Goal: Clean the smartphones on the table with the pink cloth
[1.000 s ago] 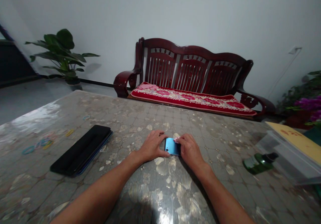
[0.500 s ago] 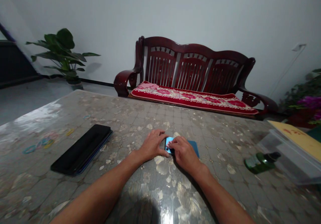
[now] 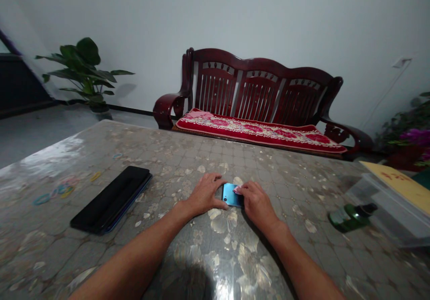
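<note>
A shiny blue phone (image 3: 230,197) lies on the table with its camera side up. My left hand (image 3: 205,194) steadies its left end, with thumb and fingers at the near and far corners. A small pink cloth (image 3: 237,189) is pinched in the fingertips of my right hand (image 3: 258,202) and rests on the phone's back. That hand covers the right part of the phone.
Left of my hands lies a stack of dark phones (image 3: 112,199), with several coloured rubber bands (image 3: 60,189) beyond it. A green spray bottle (image 3: 351,217) lies at right beside a clear plastic box (image 3: 386,210). A wooden bench (image 3: 258,89) stands behind the table.
My right hand and the pink cloth have slid right along the phone, uncovering more of its blue back. My left hand has stayed in place.
</note>
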`<state>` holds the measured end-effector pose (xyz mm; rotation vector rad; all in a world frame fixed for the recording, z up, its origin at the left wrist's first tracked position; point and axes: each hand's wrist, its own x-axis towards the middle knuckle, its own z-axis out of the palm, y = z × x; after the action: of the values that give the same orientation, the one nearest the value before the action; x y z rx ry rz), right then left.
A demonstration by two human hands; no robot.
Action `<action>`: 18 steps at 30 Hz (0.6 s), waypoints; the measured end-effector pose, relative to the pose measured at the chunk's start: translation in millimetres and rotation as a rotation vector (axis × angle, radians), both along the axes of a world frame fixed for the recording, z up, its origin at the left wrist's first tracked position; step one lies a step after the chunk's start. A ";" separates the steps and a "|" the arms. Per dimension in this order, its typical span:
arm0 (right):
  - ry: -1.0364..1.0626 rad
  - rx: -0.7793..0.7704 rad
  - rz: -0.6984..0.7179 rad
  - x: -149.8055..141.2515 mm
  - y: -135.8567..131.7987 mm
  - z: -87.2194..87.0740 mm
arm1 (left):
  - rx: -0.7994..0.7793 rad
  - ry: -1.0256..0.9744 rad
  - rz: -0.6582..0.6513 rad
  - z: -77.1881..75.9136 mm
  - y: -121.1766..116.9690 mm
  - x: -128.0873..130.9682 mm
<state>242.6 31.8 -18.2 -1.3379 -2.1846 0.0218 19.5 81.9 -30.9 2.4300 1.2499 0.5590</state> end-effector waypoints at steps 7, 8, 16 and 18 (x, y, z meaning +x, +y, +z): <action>-0.038 0.012 0.006 -4.1 0.4 0.6 | -0.007 0.013 0.003 4.0 -1.6 0.8; -0.045 0.009 0.037 -6.4 -0.4 0.9 | -0.003 0.007 0.002 3.9 -1.7 0.7; -0.080 0.014 -0.075 12.3 5.4 1.7 | 0.027 0.005 -0.021 4.2 -2.4 -0.5; -0.092 0.020 -0.113 17.9 6.7 1.5 | 0.024 0.012 -0.020 5.0 -2.5 0.1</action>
<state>260.4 38.6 -16.8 -1.4752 -2.1743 -0.1067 19.6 79.4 -25.9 2.4665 1.2296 0.5581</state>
